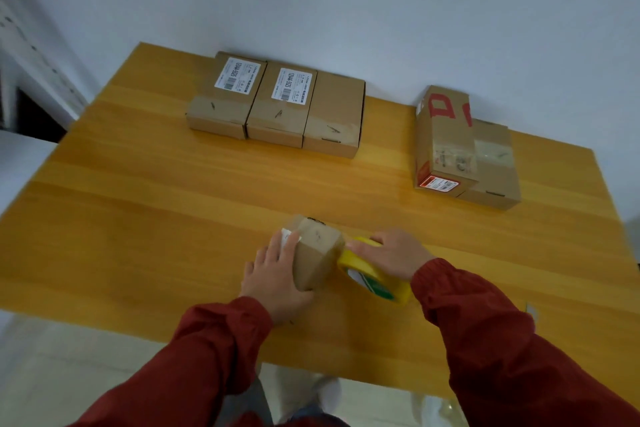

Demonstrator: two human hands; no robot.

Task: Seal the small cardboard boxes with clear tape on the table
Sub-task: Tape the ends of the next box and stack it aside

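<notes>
A small cardboard box stands on the wooden table near its front edge, tilted on one side. My left hand holds it from the left, fingers over its white label. My right hand grips a yellow tape roll pressed against the box's right side. Three matching boxes sit in a row at the back of the table.
At the back right, a taller box with red print leans against another small box. A white wall runs behind the table. Bare tabletop lies between the held box and the back row.
</notes>
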